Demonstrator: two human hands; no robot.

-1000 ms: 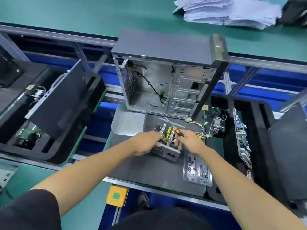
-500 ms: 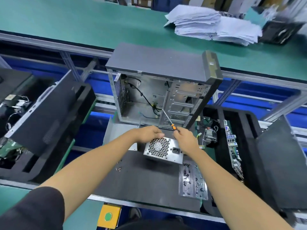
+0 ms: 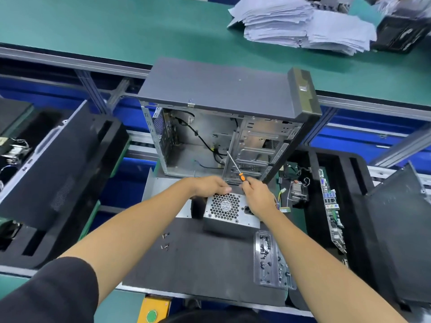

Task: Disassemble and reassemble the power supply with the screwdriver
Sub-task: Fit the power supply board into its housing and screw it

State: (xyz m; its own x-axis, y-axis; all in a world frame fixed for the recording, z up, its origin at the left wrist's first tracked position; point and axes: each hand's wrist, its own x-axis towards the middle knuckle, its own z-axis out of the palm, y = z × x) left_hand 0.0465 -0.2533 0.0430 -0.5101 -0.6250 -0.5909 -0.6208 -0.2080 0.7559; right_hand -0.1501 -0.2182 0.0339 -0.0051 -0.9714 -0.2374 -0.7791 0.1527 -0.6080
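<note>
Two hands at work: both on or over one power supply, on a dark mat
Green bench (image 3: 116, 29): runs across the far side, beyond a metal rail
Computer case (image 3: 224, 117): upright behind the mat, side open toward the viewer, bare metal bays and black cables inside
Dark mat (image 3: 205, 257): flat work surface in front of the case
Foam trays (image 3: 363, 206): black, one to each side of the mat; the right one holds a circuit board on edge
Paper stack (image 3: 300, 26): white sheets, far right of the bench
Power supply (image 3: 229, 213): silver box on the mat just in front of the case, fan grille turned toward the viewer
Clear parts tray (image 3: 270, 259): on the mat, just right of and nearer than the power supply
Left hand (image 3: 210, 186): fingers curled over the top rear edge of the power supply, gripping it
Right hand (image 3: 257, 194): closed round the screwdriver handle, resting over the supply's upper right corner
Screwdriver (image 3: 235, 165): orange collar, thin shaft angled up and away into the open case
Loose screws (image 3: 165, 241): small cluster on the mat, left of the power supply, apart from it
</note>
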